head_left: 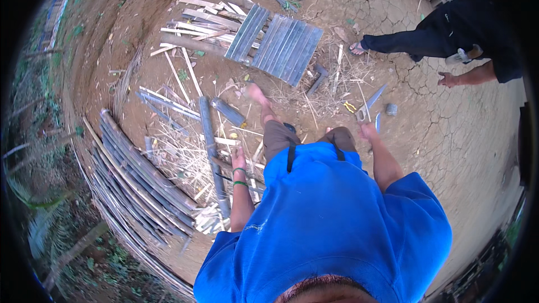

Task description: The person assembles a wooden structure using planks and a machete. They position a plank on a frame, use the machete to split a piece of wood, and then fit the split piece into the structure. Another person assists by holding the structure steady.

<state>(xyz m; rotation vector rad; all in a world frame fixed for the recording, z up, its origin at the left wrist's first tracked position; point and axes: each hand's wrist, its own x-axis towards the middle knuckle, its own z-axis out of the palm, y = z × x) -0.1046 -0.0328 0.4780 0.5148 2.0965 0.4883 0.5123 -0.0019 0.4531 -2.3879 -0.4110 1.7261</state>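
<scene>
- Handsaw (370, 104) is lying on bare ground right of the person's legs, blade pointing far right, handle facing the right hand (368, 131).
- Right hand is reaching down just beside the handle; cannot tell whether fingers are closing on it.
- Curved blade (378, 122) is lying just right of that hand; yellow-handled tool (350, 107) is sitting left of the handsaw, grey cylinder (391, 109) right of it.
- Left hand (239, 157) is hanging well apart from the right one, above split bamboo; cannot tell if it is gripping anything.
- Green bands (240, 183) are circling the left wrist.
- Dark bamboo pole (208, 134) is lying left of the left hand, short bamboo piece (228, 112) beyond it.
- Pale shavings (179, 154) are covering ground on the left; long poles (140, 174) are lying bundled further left.
- Slatted panel (287, 47) is resting far side, near loose strips (205, 25).
- Person is wearing a blue shirt (331, 219).
- Co-worker (449, 31) in dark clothes is standing far right, arms apart.
</scene>
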